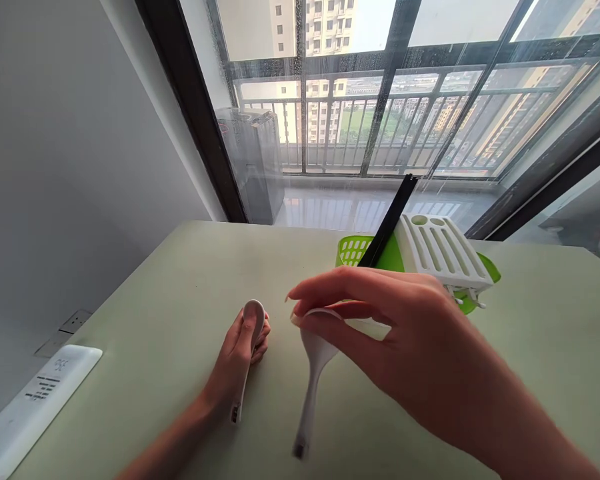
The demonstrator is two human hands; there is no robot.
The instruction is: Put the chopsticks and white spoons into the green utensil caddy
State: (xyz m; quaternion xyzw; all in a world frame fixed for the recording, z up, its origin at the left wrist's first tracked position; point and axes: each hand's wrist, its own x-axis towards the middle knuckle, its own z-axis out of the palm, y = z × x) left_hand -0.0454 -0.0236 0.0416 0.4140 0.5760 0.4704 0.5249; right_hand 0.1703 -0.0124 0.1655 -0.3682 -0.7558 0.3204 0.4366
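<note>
A white spoon (244,385) lies in the closed fingers of my left hand (230,363); my thumb rests on its bowl, and the handle points down toward me. Just above the table, my right hand (410,340) pinches a second white spoon (313,390) by its bowl, between thumb and fingertips. This spoon's handle hangs down, with a small dark mark at its end. The two spoons are apart. Behind my right hand stands a green and white utensil holder (447,250), partly hidden, with black chopsticks (393,217) leaning out of its green perforated compartment.
The pale green table (195,267) reaches to a glass sliding door at its far edge. On the left lies a long white device (45,393) with a digital display, near the grey wall (70,167). Small hooks stick out at the holder's front.
</note>
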